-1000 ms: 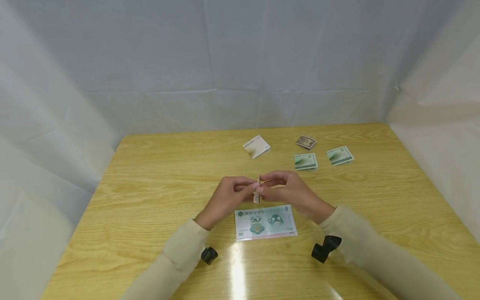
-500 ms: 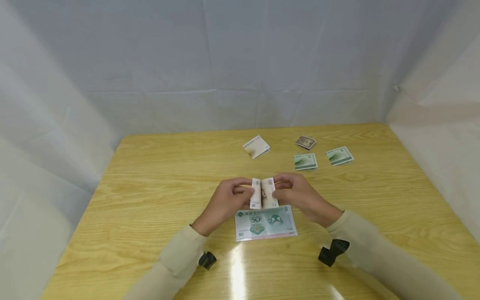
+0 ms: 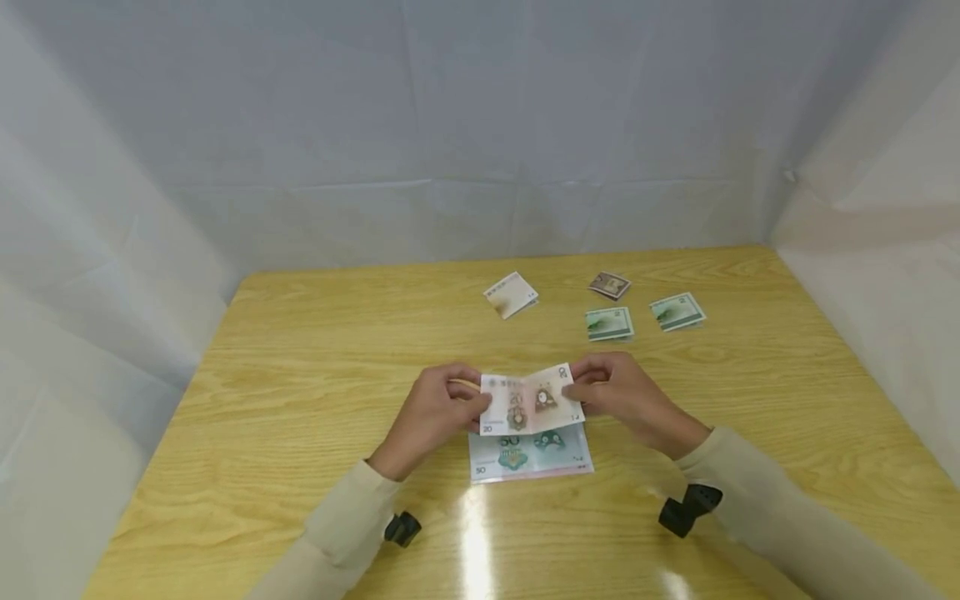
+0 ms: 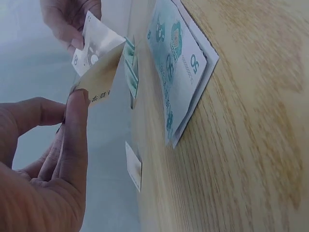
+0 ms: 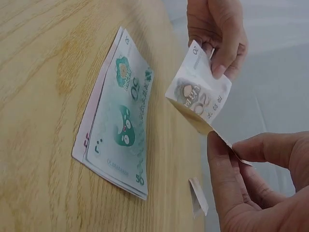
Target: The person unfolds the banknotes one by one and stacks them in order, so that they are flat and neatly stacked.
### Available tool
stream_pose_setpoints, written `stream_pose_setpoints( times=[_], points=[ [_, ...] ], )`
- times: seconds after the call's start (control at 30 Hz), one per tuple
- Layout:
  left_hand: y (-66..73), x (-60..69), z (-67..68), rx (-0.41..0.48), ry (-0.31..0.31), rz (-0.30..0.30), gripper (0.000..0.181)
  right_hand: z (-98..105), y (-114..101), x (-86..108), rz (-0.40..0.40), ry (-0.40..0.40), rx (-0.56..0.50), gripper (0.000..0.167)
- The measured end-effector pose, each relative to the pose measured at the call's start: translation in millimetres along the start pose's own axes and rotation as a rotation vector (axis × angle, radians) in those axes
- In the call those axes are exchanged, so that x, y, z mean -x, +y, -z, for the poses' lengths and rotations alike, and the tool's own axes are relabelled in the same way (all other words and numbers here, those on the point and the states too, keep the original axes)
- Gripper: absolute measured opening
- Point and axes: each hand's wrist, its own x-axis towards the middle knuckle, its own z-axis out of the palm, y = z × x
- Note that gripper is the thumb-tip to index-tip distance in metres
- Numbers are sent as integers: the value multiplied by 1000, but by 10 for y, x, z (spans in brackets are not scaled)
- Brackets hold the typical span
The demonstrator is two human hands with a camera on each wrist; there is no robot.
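Left hand (image 3: 437,412) is pinching the left edge of the 20 note (image 3: 529,403), thumb on the near face and bent fingers behind, the gap closed to the paper's thickness. Right hand (image 3: 624,392) is gripping the opposite edge in the same way. The note is hanging between the two hands, off the table (image 3: 285,433) (both wrist views are showing a crease across its middle, the halves angled).

Just below the hands and nearer the wearer, the 50 note (image 3: 528,463) is lying flat, its upper part hidden behind the 20 note in the head view. A pink-edged sheet (image 5: 82,149) is showing beneath it; the number of layers is hard to judge.

Beyond and to the right of the left hand, a folded beige note (image 3: 512,296) is resting. Straight beyond the right hand, a folded green note (image 3: 609,323) is lying, with a folded brown note (image 3: 610,285) sitting farther out. A second green note (image 3: 678,312) is lying beyond and to the right of that hand.
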Motion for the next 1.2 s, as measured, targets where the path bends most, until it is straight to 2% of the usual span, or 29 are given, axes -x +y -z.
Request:
stream_pose_setpoints(
  times=[0.13, 0.47, 0.73, 1.0, 1.2],
  points=[
    [-15, 29, 32, -4, -2, 42, 27, 30, 28, 7, -33, 11, 39, 25],
    [-54, 96, 91, -82, -4, 130, 24, 67, 98, 27, -72, -18, 78, 22],
    [-100, 120, 116, -156, -51, 174, 23, 39, 221, 14, -78, -46, 159, 16],
    [-157, 83, 102, -338, -80, 161, 13, -3, 290, 14, -53, -47, 246, 15],
    [-169, 68, 88, -416, -103, 124, 14, -27, 330, 18, -26, -57, 281, 14]
  ],
)
